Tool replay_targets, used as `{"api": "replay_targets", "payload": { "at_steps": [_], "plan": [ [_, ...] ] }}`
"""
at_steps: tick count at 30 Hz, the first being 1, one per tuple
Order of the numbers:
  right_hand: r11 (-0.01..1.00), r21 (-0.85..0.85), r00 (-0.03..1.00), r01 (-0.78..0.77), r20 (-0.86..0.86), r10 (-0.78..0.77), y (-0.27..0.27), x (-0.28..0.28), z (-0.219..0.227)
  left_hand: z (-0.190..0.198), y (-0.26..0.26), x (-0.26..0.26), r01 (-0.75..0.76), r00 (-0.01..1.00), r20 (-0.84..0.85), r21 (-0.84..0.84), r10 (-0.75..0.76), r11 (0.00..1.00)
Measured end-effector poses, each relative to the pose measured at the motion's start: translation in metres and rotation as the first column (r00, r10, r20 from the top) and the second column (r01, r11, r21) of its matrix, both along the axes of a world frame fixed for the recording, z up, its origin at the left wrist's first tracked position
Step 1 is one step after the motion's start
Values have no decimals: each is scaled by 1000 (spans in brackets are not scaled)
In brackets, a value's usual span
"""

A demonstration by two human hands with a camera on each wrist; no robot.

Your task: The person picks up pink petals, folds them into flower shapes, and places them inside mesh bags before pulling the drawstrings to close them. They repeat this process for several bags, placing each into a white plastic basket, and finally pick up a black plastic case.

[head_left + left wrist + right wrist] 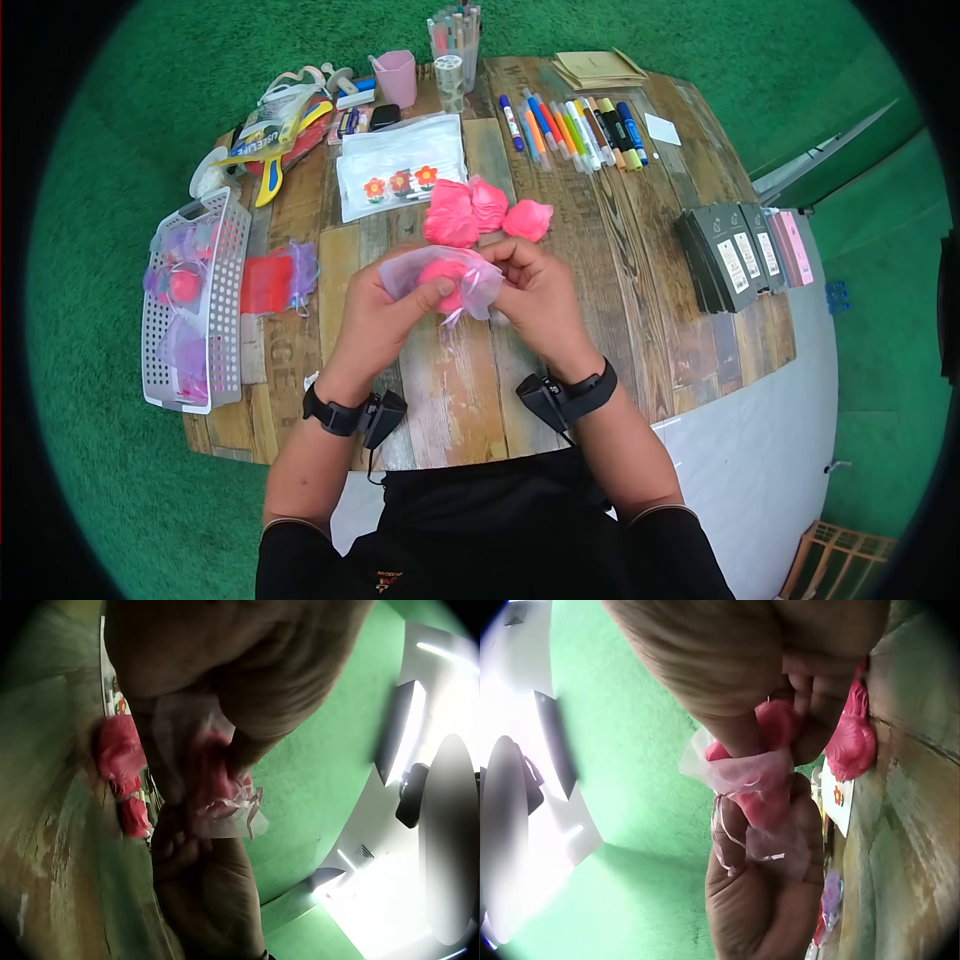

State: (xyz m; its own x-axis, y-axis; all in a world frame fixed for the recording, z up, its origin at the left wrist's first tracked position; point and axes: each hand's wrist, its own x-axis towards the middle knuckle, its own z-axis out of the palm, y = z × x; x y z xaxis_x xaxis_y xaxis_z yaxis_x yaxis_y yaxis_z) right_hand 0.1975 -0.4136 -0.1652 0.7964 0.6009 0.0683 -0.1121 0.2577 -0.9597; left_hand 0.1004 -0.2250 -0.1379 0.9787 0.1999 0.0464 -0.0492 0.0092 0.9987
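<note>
A small sheer pale-pink organza drawstring bag [400,272] is held over the table, with pink artificial petals [763,806] showing through its mesh. My left hand [378,310] grips the bag, thumb across its front and fingers behind. At the bag's mouth my right hand [540,295] pinches more pink petals between thumb and fingers, the thumb dipping inside the rim in the right wrist view. Thin ribbon ties [718,832] dangle from the mouth. Just beyond the hands lie loose stacks of pink petals [452,215] on the wooden table [620,330].
At left stands a white perforated basket [225,300] with filled bags, beside red and purple organza bags [268,285]. Farther back are a flower-printed white pouch [385,160], markers [575,130], a pink cup [396,80] and brown envelopes [600,70]. Black boxes [720,255] stand at right.
</note>
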Motion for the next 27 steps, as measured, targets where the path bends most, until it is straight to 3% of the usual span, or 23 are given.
{"api": "replay_targets", "payload": {
  "at_steps": [2, 6, 11, 20, 23, 27],
  "plan": [
    [1000, -8, 999, 20, 35, -20, 0, -1, 0, -7, 0, 0, -8, 1000, -8, -45, 8, 999],
    [977, -61, 964, 202, 191, -187, -1, -10, 13, -8, -3, 3, -53, 998, -36, -196, 47, 979],
    [925, -81, 771, 372, 582, -259, -3, -9, 12, -9, -6, 5, -64, 998, -14, -264, 62, 963],
    [914, -142, 776, 381, 587, -232, -4, -10, 18, -15, -5, 5, -38, 999, 8, -316, 43, 948],
    [910, -126, 817, 395, 502, -285, -3, -11, 15, -20, -4, 6, -55, 998, 16, -341, 64, 938],
    [918, -128, 774, 376, 587, -235, -5, -9, 16, -19, -2, 6, -40, 999, 3, -349, 44, 936]
  ]
}}
